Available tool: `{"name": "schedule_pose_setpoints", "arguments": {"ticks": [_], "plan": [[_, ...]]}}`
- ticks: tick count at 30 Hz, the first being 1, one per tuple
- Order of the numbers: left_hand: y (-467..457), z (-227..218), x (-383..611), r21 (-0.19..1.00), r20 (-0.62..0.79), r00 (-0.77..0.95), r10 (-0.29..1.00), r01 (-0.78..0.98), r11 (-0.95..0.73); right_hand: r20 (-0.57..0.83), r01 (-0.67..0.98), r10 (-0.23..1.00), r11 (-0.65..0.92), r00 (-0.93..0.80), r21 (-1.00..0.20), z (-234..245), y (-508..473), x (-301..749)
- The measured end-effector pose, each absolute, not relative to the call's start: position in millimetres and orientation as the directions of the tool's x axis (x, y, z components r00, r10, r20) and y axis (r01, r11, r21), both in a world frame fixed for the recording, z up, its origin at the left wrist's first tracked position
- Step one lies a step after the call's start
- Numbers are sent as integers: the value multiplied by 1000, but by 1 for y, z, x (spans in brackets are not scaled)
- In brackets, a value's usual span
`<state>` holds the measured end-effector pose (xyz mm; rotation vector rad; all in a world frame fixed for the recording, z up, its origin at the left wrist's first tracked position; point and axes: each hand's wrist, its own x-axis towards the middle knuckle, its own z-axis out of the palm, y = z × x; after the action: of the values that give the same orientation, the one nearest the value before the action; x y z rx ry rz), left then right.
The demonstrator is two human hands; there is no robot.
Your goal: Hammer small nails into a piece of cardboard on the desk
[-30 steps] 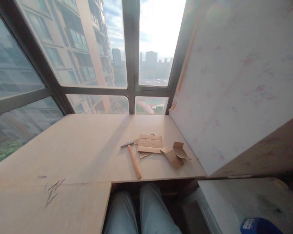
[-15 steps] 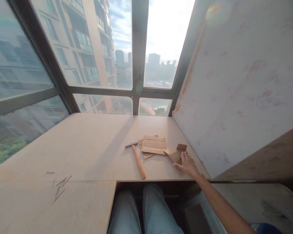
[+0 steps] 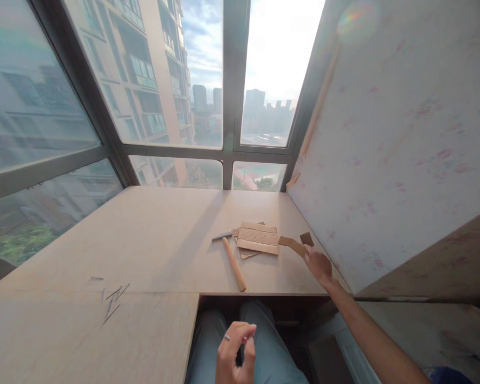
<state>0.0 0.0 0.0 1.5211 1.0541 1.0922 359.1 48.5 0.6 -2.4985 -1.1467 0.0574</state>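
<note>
At the right end of the wooden desktop, my right hand [image 3: 319, 265] is closed on a folded brown cardboard piece [image 3: 294, 245]. Two flaps of it stick out past the fingers. Just left of it lie flattened corrugated cardboard sheets [image 3: 258, 238], stacked askew. A hammer [image 3: 234, 265] with a wooden handle rests beside them, its metal head touching or nearly touching the stack. Low in the view, over my lap, my left hand [image 3: 236, 354] has its fingers curled and thumb near the fingertips. A small silvery spot shows on one finger; whatever the fingertips hold, if anything, is hidden.
Several thin nails [image 3: 112, 300] lie scattered on the left part of the desktop [image 3: 164, 234]. Behind it rise framed windows [image 3: 229, 106]. A patterned wall [image 3: 404, 133] bounds the right side. My legs [image 3: 280, 349] are under the desk's cut-out edge.
My left hand has come into view over my lap. My right hand has closed on the cardboard piece, which has turned and shifted. The view has swung slightly left.
</note>
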Motion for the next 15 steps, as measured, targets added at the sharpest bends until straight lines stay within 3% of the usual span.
{"name": "schedule_pose_setpoints", "arguments": {"ticks": [4, 8, 12, 15], "plan": [[46, -11, 24, 998, -62, 153, 986, 8, 61, 235, 649, 697, -414, 677, -638, 20, 55, 348], [90, -14, 45, 957, -185, 152, 971, -197, 213, 225, 496, 732, -174, 643, -851, 28, 87, 299], [126, 1, 47, 802, -304, 250, 919, -454, 389, 170, 367, 920, 31, 352, -930, 27, 121, 215], [150, 2, 14, 842, -247, 87, 965, -474, 258, 135, 348, 974, 65, 182, -935, 22, 138, 177]]}}
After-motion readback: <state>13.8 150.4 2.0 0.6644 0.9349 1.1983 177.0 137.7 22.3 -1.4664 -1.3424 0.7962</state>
